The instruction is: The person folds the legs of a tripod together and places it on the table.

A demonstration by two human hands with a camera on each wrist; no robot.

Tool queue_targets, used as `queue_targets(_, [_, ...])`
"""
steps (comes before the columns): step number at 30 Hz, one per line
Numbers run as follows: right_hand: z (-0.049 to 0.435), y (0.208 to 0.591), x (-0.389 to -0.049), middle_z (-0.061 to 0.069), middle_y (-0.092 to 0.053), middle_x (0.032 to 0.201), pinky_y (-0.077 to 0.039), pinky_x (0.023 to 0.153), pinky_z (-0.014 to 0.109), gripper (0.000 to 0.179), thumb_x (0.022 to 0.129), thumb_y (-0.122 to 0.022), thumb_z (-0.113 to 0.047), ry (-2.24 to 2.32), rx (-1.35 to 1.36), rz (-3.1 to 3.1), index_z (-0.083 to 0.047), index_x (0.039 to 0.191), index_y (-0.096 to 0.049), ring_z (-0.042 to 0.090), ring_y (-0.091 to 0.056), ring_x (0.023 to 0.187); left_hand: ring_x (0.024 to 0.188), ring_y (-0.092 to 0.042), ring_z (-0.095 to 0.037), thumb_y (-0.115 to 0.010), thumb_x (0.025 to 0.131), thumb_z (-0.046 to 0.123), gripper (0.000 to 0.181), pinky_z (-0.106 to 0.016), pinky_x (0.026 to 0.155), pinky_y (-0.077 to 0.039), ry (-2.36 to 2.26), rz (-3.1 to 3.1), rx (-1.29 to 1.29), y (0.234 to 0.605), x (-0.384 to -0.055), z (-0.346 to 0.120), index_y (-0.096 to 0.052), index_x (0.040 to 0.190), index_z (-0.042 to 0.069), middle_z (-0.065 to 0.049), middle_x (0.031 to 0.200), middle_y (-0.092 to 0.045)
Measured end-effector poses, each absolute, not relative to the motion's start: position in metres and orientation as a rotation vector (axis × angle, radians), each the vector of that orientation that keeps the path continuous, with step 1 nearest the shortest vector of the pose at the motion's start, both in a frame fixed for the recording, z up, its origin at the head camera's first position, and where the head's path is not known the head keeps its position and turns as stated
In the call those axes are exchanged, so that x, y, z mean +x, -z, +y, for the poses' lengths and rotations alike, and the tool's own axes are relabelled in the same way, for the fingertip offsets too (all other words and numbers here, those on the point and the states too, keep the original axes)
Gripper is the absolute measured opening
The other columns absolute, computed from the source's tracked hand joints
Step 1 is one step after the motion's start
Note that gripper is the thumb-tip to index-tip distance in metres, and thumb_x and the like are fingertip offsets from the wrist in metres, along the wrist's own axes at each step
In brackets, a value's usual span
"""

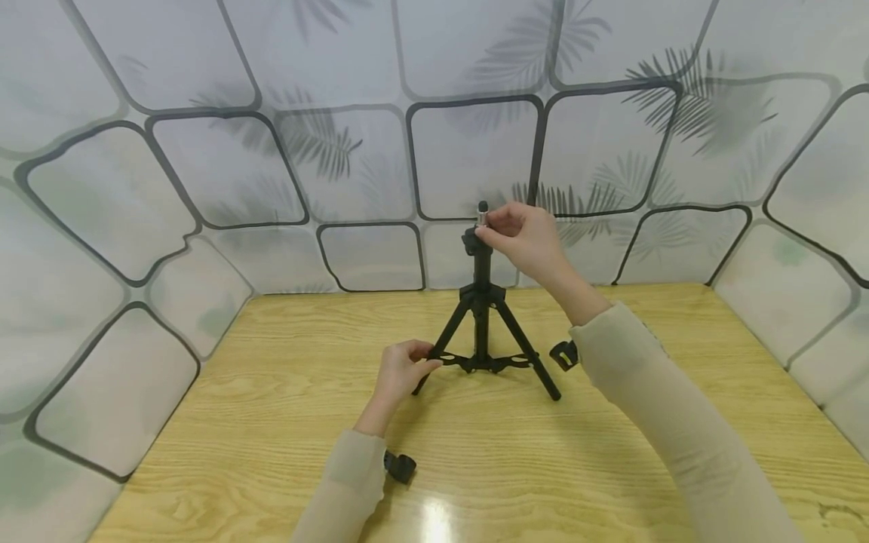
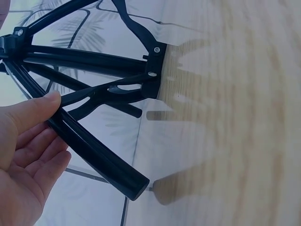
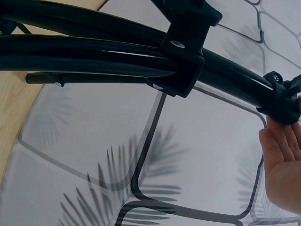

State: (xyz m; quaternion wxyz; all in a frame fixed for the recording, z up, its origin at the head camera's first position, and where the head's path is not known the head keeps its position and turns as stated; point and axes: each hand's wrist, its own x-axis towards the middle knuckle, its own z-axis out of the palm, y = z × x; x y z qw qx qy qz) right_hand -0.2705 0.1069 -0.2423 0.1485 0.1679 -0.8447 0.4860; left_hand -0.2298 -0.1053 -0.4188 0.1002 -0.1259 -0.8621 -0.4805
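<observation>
A black tripod [image 1: 481, 324] stands upright with its legs spread, near the back of the table. My left hand [image 1: 398, 369] pinches its left leg low down, at the flat brace; in the left wrist view the thumb lies on the leg [image 2: 96, 150] and the other fingers are behind it. The leg's end is close over the wood. At the top, my right hand [image 1: 532, 237] holds the tripod head around a short silver stem [image 1: 483, 216] with a black tip. The right wrist view shows fingers against the black collar [image 3: 281, 107]; the thumb is out of sight there.
The light wooden table [image 1: 292, 407] runs back to a pale curtain [image 1: 366, 166] with dark line and leaf patterns, close behind the tripod. Black wrist devices show beside the left sleeve [image 1: 349, 467] and the right sleeve [image 1: 627, 354].
</observation>
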Motion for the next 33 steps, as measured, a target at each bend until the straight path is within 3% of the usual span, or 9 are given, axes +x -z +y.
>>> queue_targets(11, [0.1060,0.2408,-0.2694,0.009,-0.063,0.098,-0.048,0.075,0.032,0.029,0.080,-0.066,-0.025,-1.370,0.463,-2.467,-0.004,0.099,-0.062,0.018,-0.060,0.088,0.075,-0.060,-0.018,-0.074,0.071,0.013,0.027,-0.026,0.063,-0.050,1.437,-2.565,-0.311,0.4201,-0.2336,-0.1040,-0.067,0.094,0.001,-0.007,0.083,-0.065])
queue_targets(33, [0.1068,0.2412,-0.2692,0.009,-0.062,0.098,-0.048,0.075,0.032,0.028,0.081,-0.066,-0.025,-1.389,0.469,-2.448,-0.003,0.097,-0.062,0.018,-0.059,0.089,0.070,-0.060,-0.014,-0.074,0.072,0.015,0.024,-0.025,0.060,-0.049,1.513,-2.498,-0.279,0.4198,-0.2359,-0.0971,-0.068,0.092,0.002,-0.005,0.080,-0.065])
